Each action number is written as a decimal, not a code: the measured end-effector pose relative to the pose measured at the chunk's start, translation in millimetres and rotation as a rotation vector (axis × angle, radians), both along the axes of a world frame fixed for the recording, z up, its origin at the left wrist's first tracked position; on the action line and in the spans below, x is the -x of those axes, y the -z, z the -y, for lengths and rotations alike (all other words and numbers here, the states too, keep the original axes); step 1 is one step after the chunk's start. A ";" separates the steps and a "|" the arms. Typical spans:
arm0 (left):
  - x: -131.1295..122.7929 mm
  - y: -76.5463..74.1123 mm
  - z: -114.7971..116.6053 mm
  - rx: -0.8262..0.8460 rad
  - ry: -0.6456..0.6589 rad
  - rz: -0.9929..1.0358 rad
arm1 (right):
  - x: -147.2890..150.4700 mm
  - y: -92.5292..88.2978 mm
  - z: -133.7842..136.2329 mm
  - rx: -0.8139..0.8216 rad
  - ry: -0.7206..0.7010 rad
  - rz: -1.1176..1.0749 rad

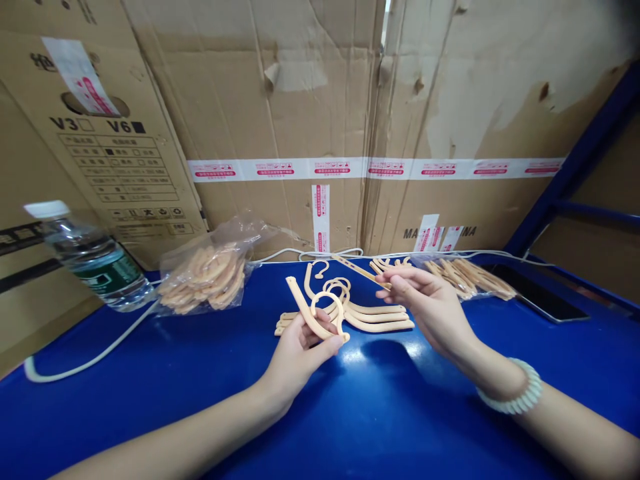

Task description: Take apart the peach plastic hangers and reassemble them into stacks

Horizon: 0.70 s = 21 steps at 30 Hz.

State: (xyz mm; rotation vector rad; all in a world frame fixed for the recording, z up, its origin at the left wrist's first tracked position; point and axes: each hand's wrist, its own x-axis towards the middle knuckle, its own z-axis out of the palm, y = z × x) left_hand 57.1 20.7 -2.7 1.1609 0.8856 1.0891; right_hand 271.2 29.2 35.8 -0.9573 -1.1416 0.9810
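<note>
My left hand (300, 357) is closed on a beige plastic hanger piece (307, 310), one curved arm with a round hook, raised above the blue table. To its right, my right hand (425, 300) pinches a slim beige hanger arm (357, 270) between thumb and fingers, its far end pointing up and left. The two pieces are apart. Behind my hands lies a stack of beige hangers (377, 317), their hooks bunched together and partly covered by my left hand. A loose hook piece (314, 275) rests behind the stack.
On the left stand a water bottle (97, 257) and a clear bag of beige pieces (207, 277). At the right lie more hanger arms (470, 275) on plastic and a dark phone (543, 293). A white cable (95, 360) crosses the blue table (350, 413); cardboard (280, 100) walls the back.
</note>
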 end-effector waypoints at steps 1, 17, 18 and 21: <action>0.1 0.4 -0.1 -0.003 -0.001 -0.004 | 2.8 1.1 2.7 0.046 -0.016 -0.037; 2.5 -2.1 -1.6 -0.088 0.058 -0.070 | 23.1 22.3 16.0 0.359 -0.377 -0.271; 2.4 -2.6 -1.2 -0.084 0.060 -0.070 | 23.9 23.2 16.4 0.355 -0.393 -0.257; 2.6 -3.9 0.1 -0.089 0.066 -0.075 | 25.9 26.6 15.7 0.343 -0.421 -0.242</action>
